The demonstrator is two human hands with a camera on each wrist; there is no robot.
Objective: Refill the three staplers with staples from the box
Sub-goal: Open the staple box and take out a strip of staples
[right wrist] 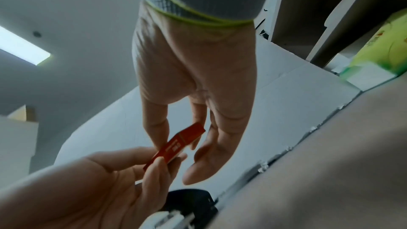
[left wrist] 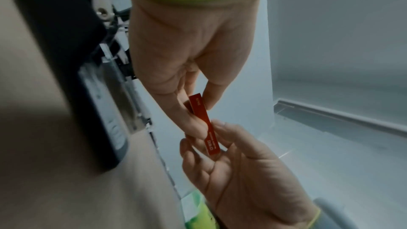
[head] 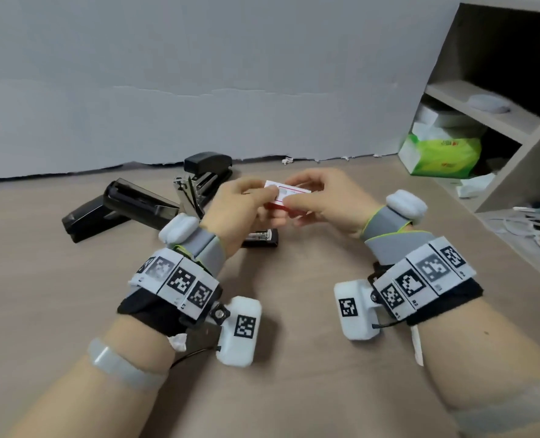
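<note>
Both hands hold a small red and white staple box [head: 289,195] in the air above the table. My left hand [head: 242,200] pinches its left end and my right hand [head: 317,202] pinches its right end. The left wrist view shows the box's red edge [left wrist: 203,123] between the thumb and fingers of both hands, and so does the right wrist view [right wrist: 176,145]. A large black stapler [head: 117,210] lies open at the left. A second stapler [head: 205,173] stands open behind it, its metal rail showing. A small stapler [head: 260,243] lies partly hidden under my left hand.
A grey-white board [head: 199,90] stands along the back of the brown table [head: 294,358]. At the right is a shelf unit [head: 483,99] with a green tissue pack [head: 442,153]. Loose small items [head: 534,222] lie at the right edge.
</note>
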